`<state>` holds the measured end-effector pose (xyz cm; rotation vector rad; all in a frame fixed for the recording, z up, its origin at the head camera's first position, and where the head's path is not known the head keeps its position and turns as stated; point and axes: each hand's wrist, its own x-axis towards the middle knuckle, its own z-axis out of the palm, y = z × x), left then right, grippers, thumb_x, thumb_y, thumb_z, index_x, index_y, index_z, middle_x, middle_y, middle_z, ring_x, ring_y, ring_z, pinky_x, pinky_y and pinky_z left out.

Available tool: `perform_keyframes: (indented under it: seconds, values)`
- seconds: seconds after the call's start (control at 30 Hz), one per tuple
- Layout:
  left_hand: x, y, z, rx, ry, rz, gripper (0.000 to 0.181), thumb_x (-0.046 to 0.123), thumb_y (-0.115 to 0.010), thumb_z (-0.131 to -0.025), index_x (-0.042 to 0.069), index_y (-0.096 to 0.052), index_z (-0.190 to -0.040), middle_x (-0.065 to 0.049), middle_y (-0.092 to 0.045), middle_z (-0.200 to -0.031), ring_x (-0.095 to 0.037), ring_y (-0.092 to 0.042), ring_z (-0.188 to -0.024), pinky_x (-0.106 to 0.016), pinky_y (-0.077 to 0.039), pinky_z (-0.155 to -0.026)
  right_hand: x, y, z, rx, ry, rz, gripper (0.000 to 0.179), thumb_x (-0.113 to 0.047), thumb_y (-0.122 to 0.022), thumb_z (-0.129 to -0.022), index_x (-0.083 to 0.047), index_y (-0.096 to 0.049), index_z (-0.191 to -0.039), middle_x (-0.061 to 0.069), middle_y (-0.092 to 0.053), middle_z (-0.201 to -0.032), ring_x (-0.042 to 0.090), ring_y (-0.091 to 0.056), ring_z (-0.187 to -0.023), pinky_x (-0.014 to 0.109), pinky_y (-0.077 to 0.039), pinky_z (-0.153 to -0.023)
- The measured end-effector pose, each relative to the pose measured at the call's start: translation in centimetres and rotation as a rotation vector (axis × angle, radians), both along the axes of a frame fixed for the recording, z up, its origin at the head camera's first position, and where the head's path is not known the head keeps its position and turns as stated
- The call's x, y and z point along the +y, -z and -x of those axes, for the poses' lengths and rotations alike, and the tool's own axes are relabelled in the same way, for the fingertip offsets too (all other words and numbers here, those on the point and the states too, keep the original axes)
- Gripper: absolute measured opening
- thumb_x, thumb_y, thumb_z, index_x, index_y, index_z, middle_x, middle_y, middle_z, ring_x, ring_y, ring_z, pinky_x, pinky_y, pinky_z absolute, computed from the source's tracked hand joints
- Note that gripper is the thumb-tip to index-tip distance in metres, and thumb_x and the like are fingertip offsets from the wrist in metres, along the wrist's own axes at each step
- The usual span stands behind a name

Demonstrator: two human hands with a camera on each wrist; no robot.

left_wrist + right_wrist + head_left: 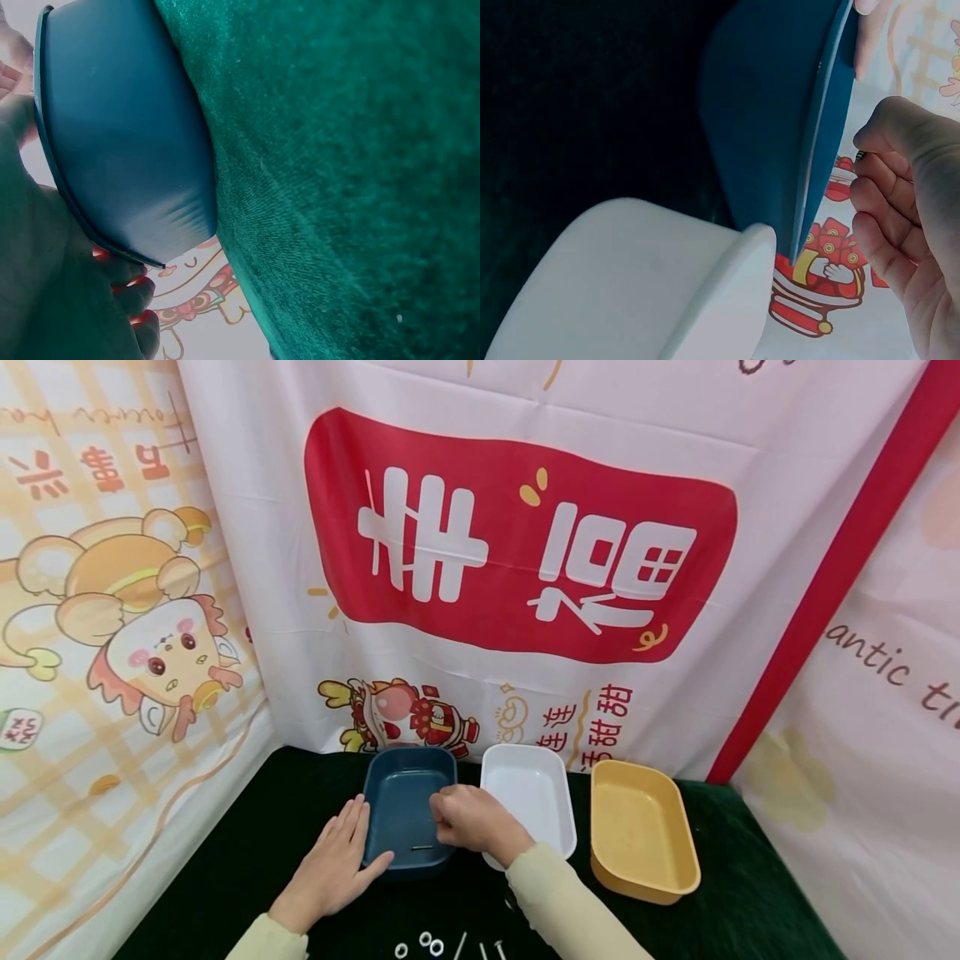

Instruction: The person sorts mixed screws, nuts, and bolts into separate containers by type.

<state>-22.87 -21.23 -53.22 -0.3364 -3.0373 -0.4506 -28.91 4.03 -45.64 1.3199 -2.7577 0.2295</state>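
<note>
A dark blue tray (405, 860) stands at the left of three trays. My left hand (333, 864) rests against its left side, fingers straight and thumb by the front corner; in the left wrist view the tray's outer wall (124, 127) fills the space beside that hand. Over the tray's right rim, my right hand (468, 818) has curled fingers. In the right wrist view, a small threaded screw end (861, 156) shows between its thumb and fingers; the rest of the screw is hidden. One screw (422, 847) lies on the blue tray's floor, near the front.
A white tray (528, 777) stands close right of the blue one, partly behind the right forearm. Farther right is a yellow tray (645, 835). Several ring-shaped nuts (437, 947) and screws (460, 946) lie on the dark green cloth (300, 797) in front. A printed curtain hangs behind.
</note>
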Motion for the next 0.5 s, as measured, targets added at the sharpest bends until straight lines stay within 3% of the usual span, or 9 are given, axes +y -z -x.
perform_keyframes:
  seconds: [0.27, 0.37, 0.5]
  values:
    - [-0.1, 0.0, -0.2, 0.002, 0.0, -0.002, 0.095, 0.072, -0.038, -0.09, 0.005, -0.019, -0.154, -0.013, -0.012, -0.163, -0.033, -0.014, -0.151, -0.058, -0.017, -0.119, -1.0, 0.9, 0.4, 0.024, 0.031, -0.011, 0.009, -0.022, -0.068, -0.088, -0.023, -0.062, -0.082, -0.009, -0.057, -0.076, 0.001, -0.049, -0.065, 0.01, -0.045, -0.059]
    - [0.0, -0.1, -0.2, -0.001, 0.002, -0.004, 0.094, 0.072, -0.038, -0.09, 0.005, -0.019, -0.154, -0.014, -0.012, -0.163, -0.033, -0.014, -0.151, -0.058, -0.016, -0.12, -1.2, 1.0, 0.5, 0.012, 0.065, -0.041, 0.004, -0.026, -0.069, -0.089, -0.023, -0.067, -0.091, -0.009, -0.061, -0.083, 0.001, -0.054, -0.07, 0.012, -0.05, -0.064]
    - [-0.1, -0.3, -0.3, -0.008, -0.001, -0.006, 0.095, 0.072, -0.038, -0.09, 0.004, -0.019, -0.154, -0.014, -0.012, -0.163, -0.034, -0.014, -0.151, -0.059, -0.015, -0.12, -1.2, 1.1, 0.3, -0.018, 0.102, -0.074, 0.023, -0.031, -0.07, -0.088, -0.02, -0.069, -0.107, -0.006, -0.065, -0.095, 0.002, -0.059, -0.079, 0.016, -0.054, -0.072]
